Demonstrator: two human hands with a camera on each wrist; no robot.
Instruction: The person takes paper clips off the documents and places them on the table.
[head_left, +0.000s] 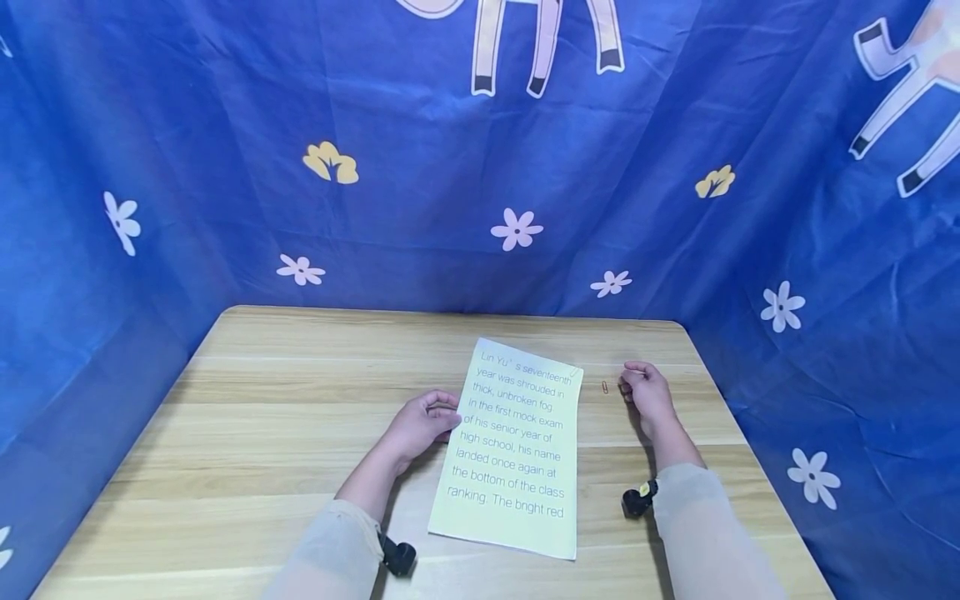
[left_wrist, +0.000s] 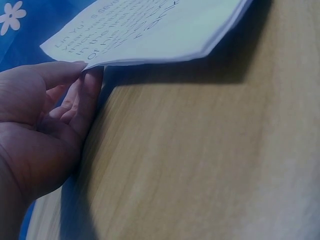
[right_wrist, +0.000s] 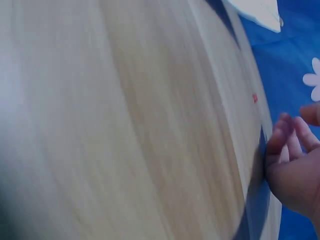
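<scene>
My left hand [head_left: 423,427] pinches the left edge of a thin stack of printed paper [head_left: 510,454] between thumb and fingers. In the left wrist view the stack [left_wrist: 165,42] is lifted over the table and casts a shadow below. A pale paper clip [head_left: 575,372] sits on its top right corner. To the right of the stack, a red paper clip [head_left: 605,387] lies on the wood. My right hand [head_left: 647,393] is just right of that clip, fingers loosely bent, with nothing visible between them. The red clip [right_wrist: 255,98] also shows beyond the fingertips in the right wrist view.
A light wood-grain table [head_left: 300,400] lies under both hands. Blue cloth [head_left: 420,200] with flower and animal prints hangs behind it and along both sides. Each wrist carries a small black camera, such as the left one [head_left: 400,558].
</scene>
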